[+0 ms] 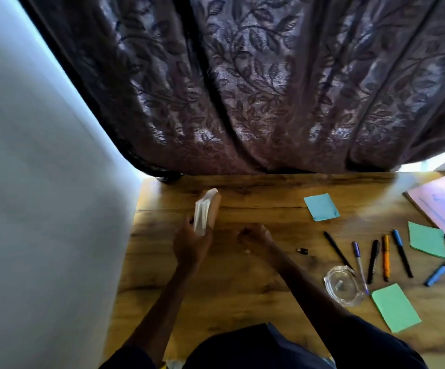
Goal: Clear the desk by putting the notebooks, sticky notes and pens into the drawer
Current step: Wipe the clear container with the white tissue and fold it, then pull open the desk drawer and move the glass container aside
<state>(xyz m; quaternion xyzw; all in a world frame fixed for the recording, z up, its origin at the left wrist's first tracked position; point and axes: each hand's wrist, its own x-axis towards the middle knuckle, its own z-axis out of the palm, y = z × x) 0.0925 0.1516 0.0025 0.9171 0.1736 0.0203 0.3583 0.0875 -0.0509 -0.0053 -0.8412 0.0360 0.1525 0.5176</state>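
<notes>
My left hand (190, 242) grips a small brown-covered notebook (207, 210), held on edge above the left part of the wooden desk (256, 187), its white page edges facing left. My right hand (256, 239) hovers just to its right with fingers loosely curled and nothing in it. Further right lie a blue sticky pad (321, 207), two green sticky pads (427, 239) (395, 307), and several pens (373, 258), among them an orange pen (386, 257) and a blue marker (440, 271). A pink notebook (442, 205) lies at the far right. No drawer is in view.
A clear glass ashtray (344, 288) sits near the pens, touching a purple pen. A small black cap (302, 251) lies alone mid-desk. A dark patterned curtain (242, 89) hangs behind the desk. A white wall (43, 182) runs along the desk's left edge.
</notes>
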